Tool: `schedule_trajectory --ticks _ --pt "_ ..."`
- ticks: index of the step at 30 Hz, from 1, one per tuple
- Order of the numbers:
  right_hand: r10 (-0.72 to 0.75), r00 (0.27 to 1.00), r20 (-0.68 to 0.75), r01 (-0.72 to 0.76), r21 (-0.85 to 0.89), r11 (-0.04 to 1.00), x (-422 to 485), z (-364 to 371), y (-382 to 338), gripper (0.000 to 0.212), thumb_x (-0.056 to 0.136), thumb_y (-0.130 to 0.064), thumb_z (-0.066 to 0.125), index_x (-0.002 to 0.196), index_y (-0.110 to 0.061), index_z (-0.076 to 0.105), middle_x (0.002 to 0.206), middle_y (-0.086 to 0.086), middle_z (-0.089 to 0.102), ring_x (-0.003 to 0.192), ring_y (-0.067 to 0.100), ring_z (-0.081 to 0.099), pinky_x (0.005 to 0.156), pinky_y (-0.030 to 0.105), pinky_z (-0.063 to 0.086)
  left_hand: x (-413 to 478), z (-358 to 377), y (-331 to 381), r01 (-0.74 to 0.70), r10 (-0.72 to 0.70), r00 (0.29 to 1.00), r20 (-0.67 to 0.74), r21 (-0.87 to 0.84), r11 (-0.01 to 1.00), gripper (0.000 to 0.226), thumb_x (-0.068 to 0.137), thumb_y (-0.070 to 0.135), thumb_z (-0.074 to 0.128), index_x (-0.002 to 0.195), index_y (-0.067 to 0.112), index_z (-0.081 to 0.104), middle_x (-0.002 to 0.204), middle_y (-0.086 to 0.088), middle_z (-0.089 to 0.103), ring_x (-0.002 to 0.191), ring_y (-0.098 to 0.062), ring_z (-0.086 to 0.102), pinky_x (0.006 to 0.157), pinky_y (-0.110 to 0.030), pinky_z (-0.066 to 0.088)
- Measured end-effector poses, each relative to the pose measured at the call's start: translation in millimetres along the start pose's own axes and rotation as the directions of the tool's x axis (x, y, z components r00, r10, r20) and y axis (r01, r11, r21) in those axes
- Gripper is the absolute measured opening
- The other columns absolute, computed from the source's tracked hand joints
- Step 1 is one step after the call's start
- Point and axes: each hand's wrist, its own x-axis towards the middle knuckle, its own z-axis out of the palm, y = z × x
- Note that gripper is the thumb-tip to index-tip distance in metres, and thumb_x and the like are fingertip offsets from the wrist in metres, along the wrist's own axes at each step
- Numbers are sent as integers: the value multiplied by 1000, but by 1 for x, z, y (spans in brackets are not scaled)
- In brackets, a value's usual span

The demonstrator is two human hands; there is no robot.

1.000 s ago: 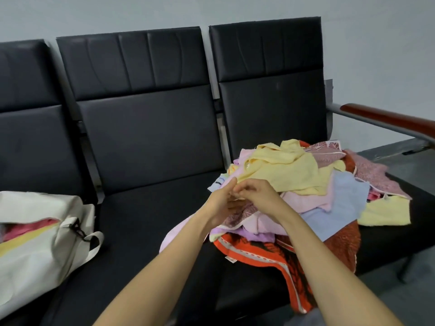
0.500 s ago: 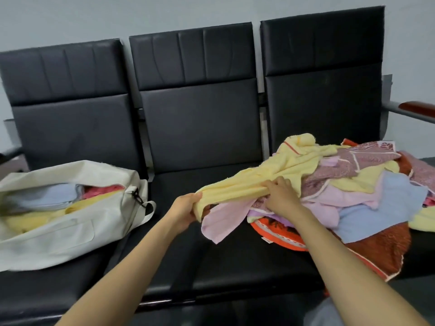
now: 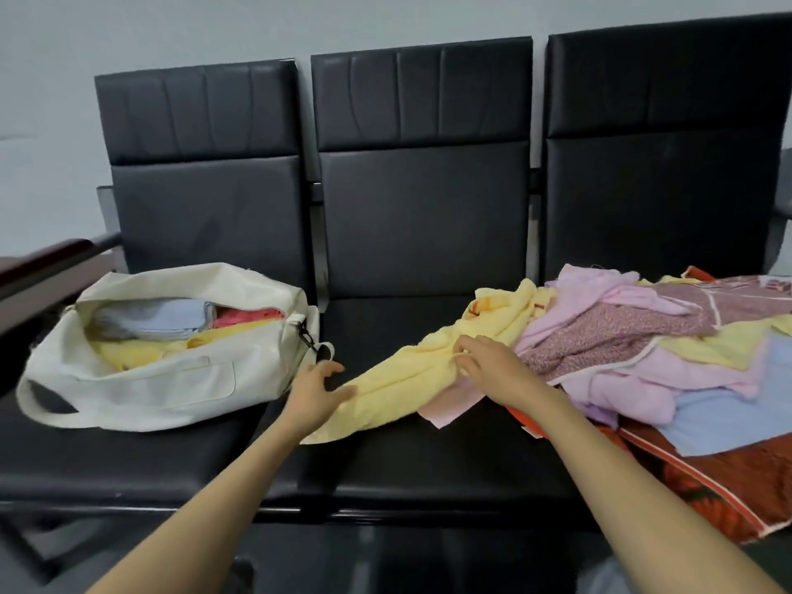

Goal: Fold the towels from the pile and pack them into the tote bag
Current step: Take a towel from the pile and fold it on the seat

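Yellow terry cloth runs slantwise over the middle seat of the row of black padded seats. This yellow terry towel is bunched into a loose rope. Its right end lies on the left edge of the pile of mixed towels on the right seat, and its left end is near the middle seat's front edge. The right hand has its fingers curled down and clamped on a fold at the towel's middle. The left hand is at the left end, fingers apart and curved, with only the thumb tip touching cloth. The cream canvas tote bag lies on the left seat with its mouth open.

The towel is twisted, so folding it as it lies would likely trap creases and make a lumpy bundle. A pale pink corner sits under it. A pull to the left could drag that corner along and loosen the pile toward the front edge, where an orange-red patterned cloth already hangs over. With the left hand so loose, the towel's left end might slide off the front edge.

There are three seats, one bag, two hands and one towel in hand. Three folded towels show inside the bag: blue, red and yellow. The pile overlaps too much for a sure count, but I judge at least six cloths by colour.
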Motion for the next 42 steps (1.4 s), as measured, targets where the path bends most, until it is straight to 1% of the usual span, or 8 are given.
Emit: schedule_trajectory --ticks 5,11,16,21,27,32,38,42 --pt "-88 996 29 79 229 970 -15 -2 -29 14 98 -22 48 97 -20 62 86 -13 59 81 2 54 72 22 44 -42 28 59 -220 300 918 260 -296 930 35 80 43 73 112 36 61 111 17 63 104 4 55 89 -14 41" --pt "-59 983 -173 127 419 899 -32 -28 -39 10 96 -22 54 96 -19 63 75 -28 57 73 -10 51 68 15 37 -40 29 68 -260 271 962 44 -174 950 10 88 22 64 80 25 59 65 13 56 62 0 51 57 -17 34" --pt "57 987 -152 -43 92 995 -40 -46 5 23 86 -18 67 109 -17 65 111 -2 55 98 13 51 78 25 37 -31 -12 37 -194 192 981 -20 -99 976 13 82 20 73 75 24 63 69 12 60 67 -1 53 57 -13 36" --pt "174 932 -317 -215 -99 972 -45 -56 22 24 92 -9 51 105 -15 70 110 7 55 97 27 55 73 34 43 -33 -47 38 -157 149 985 -86 -98 983 10 84 16 71 77 17 64 70 5 57 67 -10 52 53 -11 36" --pt "329 840 -432 -133 424 896 -61 -116 -12 18 88 -6 54 92 -13 70 89 4 63 80 19 53 56 23 38 -44 -95 77 -195 105 965 -242 -389 900 9 83 7 70 90 13 68 83 4 63 80 -11 55 65 -18 40" --pt "380 878 -290 60 855 515 -77 -163 -55 8 99 -9 48 101 -10 56 98 11 60 64 19 68 50 24 54 -52 -137 114 -124 -106 952 -287 -678 725 12 87 11 67 99 9 70 86 1 62 86 -17 55 79 -36 48" --pt "227 890 -395 236 826 512 -91 -210 -98 12 101 -12 44 107 -7 54 102 14 63 75 23 73 74 35 60 -57 -186 140 -326 -9 808 -589 -459 827 20 97 26 53 102 17 69 87 -1 62 85 -22 56 80 -37 46" --pt "158 864 -478 309 751 583 -96 -233 -130 15 103 -22 43 104 -14 56 101 13 65 68 22 72 67 32 61 -52 -213 157 -346 8 848 -529 -542 766 22 101 32 45 105 18 61 79 -5 56 56 -25 60 48 -30 55"
